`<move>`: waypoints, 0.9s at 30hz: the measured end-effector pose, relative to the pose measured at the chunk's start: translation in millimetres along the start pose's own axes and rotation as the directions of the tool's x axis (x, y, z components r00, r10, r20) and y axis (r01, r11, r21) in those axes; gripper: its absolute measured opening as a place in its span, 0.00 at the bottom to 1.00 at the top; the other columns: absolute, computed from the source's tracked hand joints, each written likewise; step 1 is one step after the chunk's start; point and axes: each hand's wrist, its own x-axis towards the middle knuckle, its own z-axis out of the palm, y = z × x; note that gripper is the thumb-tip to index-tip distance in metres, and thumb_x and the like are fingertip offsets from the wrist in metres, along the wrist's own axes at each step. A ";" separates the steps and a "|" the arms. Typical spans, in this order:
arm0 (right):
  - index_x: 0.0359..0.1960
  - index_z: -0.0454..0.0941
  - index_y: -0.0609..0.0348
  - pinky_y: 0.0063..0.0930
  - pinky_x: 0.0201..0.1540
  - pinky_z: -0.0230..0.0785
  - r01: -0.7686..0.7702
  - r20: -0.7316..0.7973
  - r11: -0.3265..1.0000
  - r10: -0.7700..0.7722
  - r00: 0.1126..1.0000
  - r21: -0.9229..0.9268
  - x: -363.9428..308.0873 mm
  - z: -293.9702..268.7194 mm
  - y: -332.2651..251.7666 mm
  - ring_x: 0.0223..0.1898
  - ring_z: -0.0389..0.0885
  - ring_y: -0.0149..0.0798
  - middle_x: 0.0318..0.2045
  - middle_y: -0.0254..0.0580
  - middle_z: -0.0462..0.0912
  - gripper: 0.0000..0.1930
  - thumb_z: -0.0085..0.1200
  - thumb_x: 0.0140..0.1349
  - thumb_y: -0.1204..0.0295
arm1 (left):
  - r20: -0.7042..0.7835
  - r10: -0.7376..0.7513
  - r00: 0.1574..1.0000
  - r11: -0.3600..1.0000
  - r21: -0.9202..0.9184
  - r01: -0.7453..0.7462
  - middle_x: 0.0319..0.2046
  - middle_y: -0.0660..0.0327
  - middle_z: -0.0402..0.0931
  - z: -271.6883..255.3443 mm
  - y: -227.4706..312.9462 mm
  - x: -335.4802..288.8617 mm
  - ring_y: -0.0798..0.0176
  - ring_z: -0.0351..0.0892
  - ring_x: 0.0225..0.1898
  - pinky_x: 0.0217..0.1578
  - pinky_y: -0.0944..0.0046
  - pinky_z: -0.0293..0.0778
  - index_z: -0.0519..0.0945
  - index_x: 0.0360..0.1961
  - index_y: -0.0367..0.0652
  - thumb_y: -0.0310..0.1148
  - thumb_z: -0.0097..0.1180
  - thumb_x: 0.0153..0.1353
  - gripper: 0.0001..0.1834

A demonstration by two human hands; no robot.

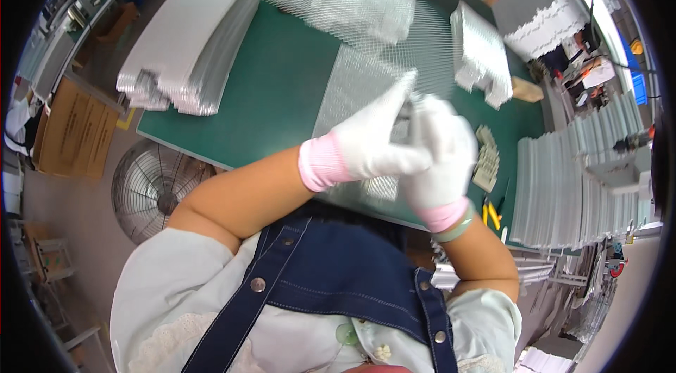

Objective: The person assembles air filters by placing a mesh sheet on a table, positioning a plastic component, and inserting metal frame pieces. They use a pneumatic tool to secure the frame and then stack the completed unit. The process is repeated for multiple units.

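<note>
Both my hands wear white gloves with pink cuffs and are close together over the near part of the green table point(282, 56). A thin silvery mesh sheet point(429, 38), blurred by motion, slants up and away from my fingertips. My left hand point(377, 137) pinches its near edge, index finger pointing away and thumb toward the other hand. My right hand point(443, 154), smeared, is closed beside it with the fingers curled; what they hold is hidden. Beneath the hands another silvery textured sheet point(345, 84) lies flat on the table.
A tall stack of silvery sheets point(190, 28) stands at the left, a smaller stack point(482, 49) at the far right. Beige small parts point(486, 162) and yellow-handled pliers point(491, 212) lie at the right, beside upright grey panels point(553, 183). A floor fan point(151, 190) stands below the left edge.
</note>
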 end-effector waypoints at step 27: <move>0.66 0.62 0.69 0.43 0.52 0.72 -0.677 0.484 0.728 0.557 0.674 0.105 -101.9 130.1 20.1 0.49 0.79 0.57 0.48 0.61 0.79 0.40 0.62 0.59 0.54 | -0.554 -0.394 0.733 0.127 0.757 0.641 0.36 0.43 0.81 -51.5 -93.6 -55.8 0.41 0.82 0.42 0.44 0.49 0.77 0.70 0.55 0.32 0.53 0.56 0.63 0.33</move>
